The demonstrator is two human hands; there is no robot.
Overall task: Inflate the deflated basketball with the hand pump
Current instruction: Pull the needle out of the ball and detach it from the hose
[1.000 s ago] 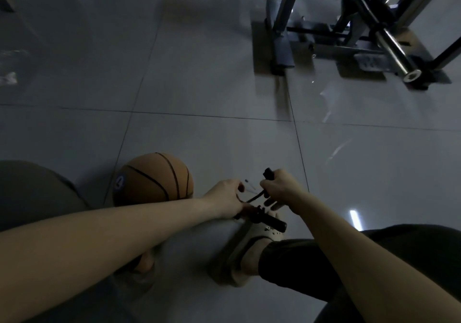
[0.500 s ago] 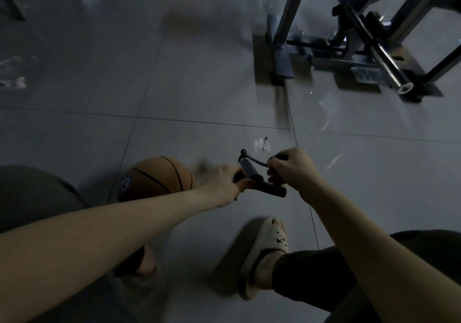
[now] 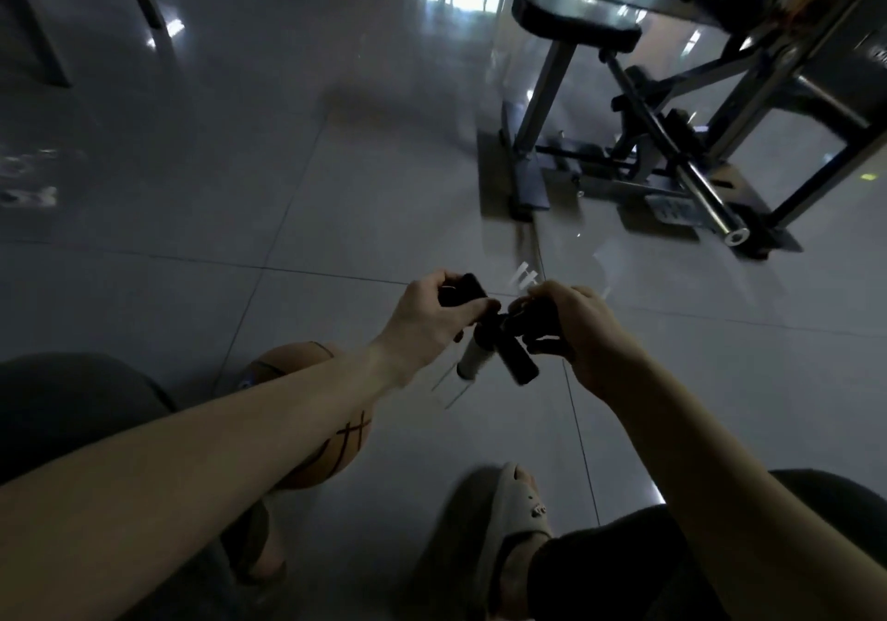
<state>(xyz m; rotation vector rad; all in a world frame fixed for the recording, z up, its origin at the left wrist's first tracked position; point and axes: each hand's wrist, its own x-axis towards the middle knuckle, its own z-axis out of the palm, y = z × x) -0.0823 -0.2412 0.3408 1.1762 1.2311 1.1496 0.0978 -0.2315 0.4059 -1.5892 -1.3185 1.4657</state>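
Two hands are meeting at the middle of the frame, both gripping a hand pump [image 3: 499, 354] held up above the grey tiled floor [image 3: 336, 217]. At centre left, the left hand [image 3: 432, 320] is curling its fingers around a black end piece of the pump, closed tightly on it. Just to its right, the right hand [image 3: 583, 332] is wrapping around another black part, its fingers also closed. Between and below the two hands, a pale cylinder and a black cylinder of the pump are pointing down toward the lower part of the frame; how these parts join is hard to tell in the dim light. In the lower left, the basketball [image 3: 331, 457] is lying on the floor, mostly hidden behind the left forearm and well apart from the pump. At the bottom centre, a foot in a light-coloured sandal [image 3: 518, 505] is resting on the tiles. Filling the upper right of the frame, a metal weight bench [image 3: 638, 130] is standing on the floor with a steel bar sticking out near its base.
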